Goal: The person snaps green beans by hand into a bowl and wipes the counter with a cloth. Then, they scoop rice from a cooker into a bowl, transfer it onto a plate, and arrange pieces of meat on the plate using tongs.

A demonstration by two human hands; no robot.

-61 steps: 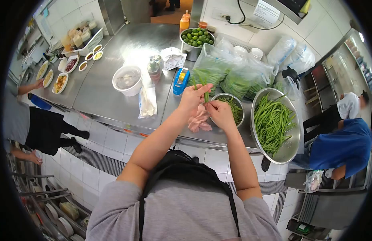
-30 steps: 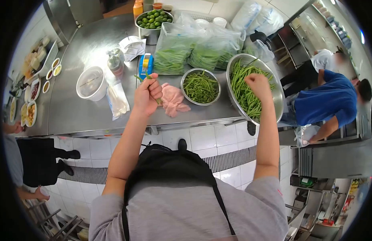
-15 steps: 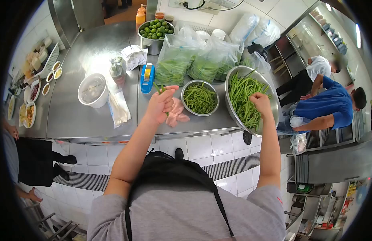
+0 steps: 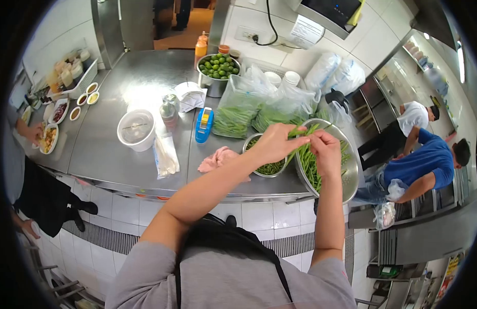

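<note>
My left hand (image 4: 276, 146) is closed on a few green beans (image 4: 298, 132) above the right side of the small metal bowl (image 4: 247, 144). Fingertips of my right hand (image 4: 327, 152) pinch at the beans' ends, close beside the left fingers. Cut green pieces fill the small bowl, partly hidden by my left hand and forearm. Below my right hand, a large metal colander (image 4: 355, 167) holds many long whole green beans (image 4: 309, 167). A crumpled pink thing (image 4: 218, 158), perhaps thin plastic, lies on the steel counter left of the small bowl.
Clear bags of greens (image 4: 233, 110) stand behind the bowls, near a pot of green limes (image 4: 218, 69). A blue tape dispenser (image 4: 204, 125) and white tub (image 4: 136, 131) are to the left. A co-worker's hand (image 4: 35, 135) touches a dish; two people stand at right.
My left hand has moved right with beans, from above the pink thing to beside the colander. My right hand has come up from the colander's beans to meet it. The view has shifted.
</note>
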